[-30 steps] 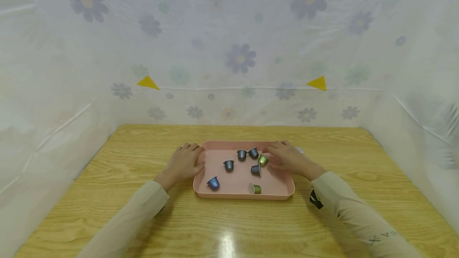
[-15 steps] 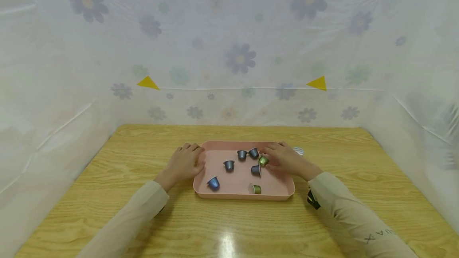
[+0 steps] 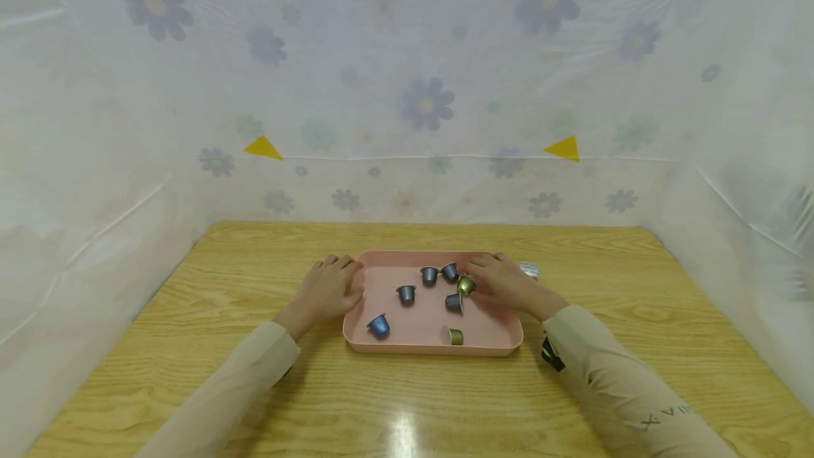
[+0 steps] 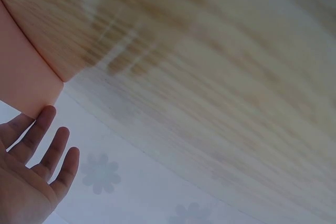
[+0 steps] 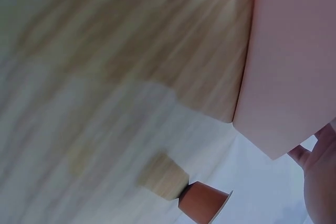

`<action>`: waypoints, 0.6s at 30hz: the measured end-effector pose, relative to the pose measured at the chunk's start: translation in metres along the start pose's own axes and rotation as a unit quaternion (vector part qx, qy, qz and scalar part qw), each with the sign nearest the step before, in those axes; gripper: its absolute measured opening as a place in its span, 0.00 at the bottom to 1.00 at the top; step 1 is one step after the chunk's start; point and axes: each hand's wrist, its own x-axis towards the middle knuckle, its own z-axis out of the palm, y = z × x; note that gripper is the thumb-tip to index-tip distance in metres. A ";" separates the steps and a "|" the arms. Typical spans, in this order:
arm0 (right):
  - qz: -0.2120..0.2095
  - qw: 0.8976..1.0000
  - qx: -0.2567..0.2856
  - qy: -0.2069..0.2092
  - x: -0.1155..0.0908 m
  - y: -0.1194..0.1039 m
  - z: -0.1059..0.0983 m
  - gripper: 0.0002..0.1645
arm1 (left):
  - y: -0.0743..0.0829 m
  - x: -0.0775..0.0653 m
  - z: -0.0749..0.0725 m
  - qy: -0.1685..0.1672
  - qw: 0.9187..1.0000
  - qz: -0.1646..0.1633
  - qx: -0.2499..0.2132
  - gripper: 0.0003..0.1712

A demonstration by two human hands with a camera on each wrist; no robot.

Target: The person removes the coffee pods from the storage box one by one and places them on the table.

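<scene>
In the head view, a pink tray [image 3: 407, 349] holds several coffee capsules. My left hand [image 3: 327, 288] rests at its left rim, fingers relaxed; the left wrist view shows the fingertips [image 4: 48, 113] touching the tray wall. My right hand [image 3: 505, 281] reaches over the right rim, its fingertips and thumb around a shiny green coffee capsule [image 3: 466, 285], which they appear to pinch. Dark capsules lie near it: one at the back [image 3: 450, 272], another in front [image 3: 453, 302]. The right wrist view shows only part of my right hand [image 5: 321, 177], the grip hidden behind the tray.
Further capsules in the tray are a blue one [image 3: 379, 325], an olive-green one [image 3: 454, 336] and two dark grey ones [image 3: 405, 294]. Outside, behind my right wrist, sits an orange-brown capsule [image 5: 203, 202] with a silver lid [image 3: 529, 269]. The wooden table [image 3: 407, 401] meets flowered sheeting [image 3: 407, 189].
My right hand has shifted slightly left toward the green capsule, which has turned a little. More of the capsule outside the tray shows now. The left hand has stayed put.
</scene>
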 end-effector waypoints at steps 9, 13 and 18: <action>-0.005 1.000 0.002 0.000 0.001 -0.002 -0.001 0.24 | 0.000 0.000 -0.001 0.003 1.000 0.003 -0.001 0.24; 0.001 1.000 -0.003 -0.006 0.001 -0.003 -0.001 0.24 | 0.000 0.000 -0.001 0.005 1.000 0.002 -0.004 0.24; 0.010 1.000 0.005 -0.012 0.002 -0.004 -0.002 0.23 | 0.000 0.000 -0.001 0.005 1.000 0.002 -0.002 0.24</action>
